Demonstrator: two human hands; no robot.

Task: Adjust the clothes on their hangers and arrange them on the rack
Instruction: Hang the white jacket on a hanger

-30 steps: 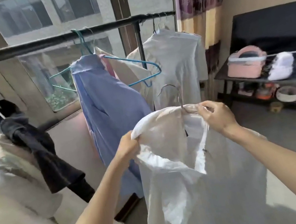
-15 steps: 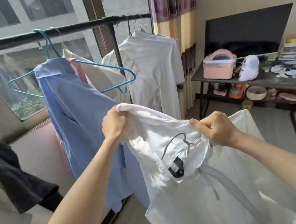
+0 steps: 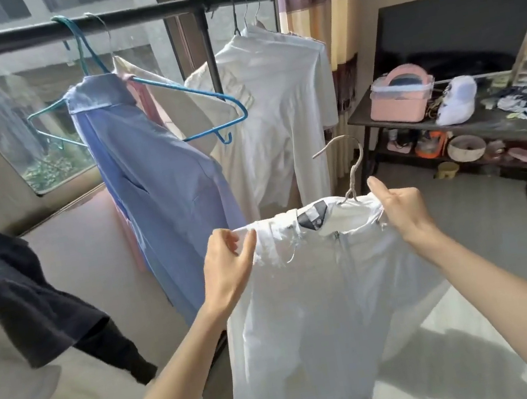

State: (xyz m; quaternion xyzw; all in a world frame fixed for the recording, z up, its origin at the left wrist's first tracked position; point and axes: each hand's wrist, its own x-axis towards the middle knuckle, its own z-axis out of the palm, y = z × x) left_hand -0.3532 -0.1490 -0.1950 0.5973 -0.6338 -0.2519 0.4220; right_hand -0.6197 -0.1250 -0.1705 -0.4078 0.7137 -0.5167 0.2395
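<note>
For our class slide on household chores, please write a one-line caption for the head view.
Left hand and right hand hold a white garment on its wire hanger below the rack.

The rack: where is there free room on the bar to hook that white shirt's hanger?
The bar is bare between the blue hanger with its neighbour and the upright post, and again left of the blue hanger. Right of the post, three hooks with white shirts crowd the end. Both hands grip the white shirt.
</note>
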